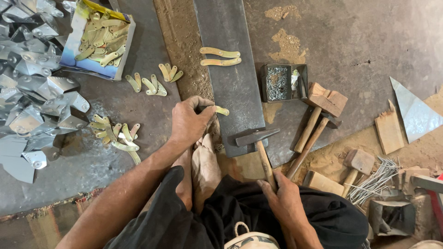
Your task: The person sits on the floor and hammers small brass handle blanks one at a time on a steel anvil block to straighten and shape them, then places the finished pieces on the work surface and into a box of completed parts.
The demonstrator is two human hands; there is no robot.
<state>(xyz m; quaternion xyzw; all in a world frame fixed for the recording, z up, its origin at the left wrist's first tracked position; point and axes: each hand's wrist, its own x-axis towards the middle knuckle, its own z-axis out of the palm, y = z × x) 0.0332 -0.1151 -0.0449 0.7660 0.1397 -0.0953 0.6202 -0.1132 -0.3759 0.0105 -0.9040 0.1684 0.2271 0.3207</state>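
Hammer [258, 138] lies with its steel head on the near end of the long dark steel plate [230, 69], and the right hand [286, 198] has its fingers closed around the wooden handle. Near the plate's left edge, the left hand [189, 122] pinches a small brass strip [221, 110] flat against it. Two more brass strips [220, 56] lie farther up the plate, and a cardboard box [99, 39] of strips sits on the floor's far left.

Bare steel plate [230, 60] ahead; mallets [318, 115] crowd right.
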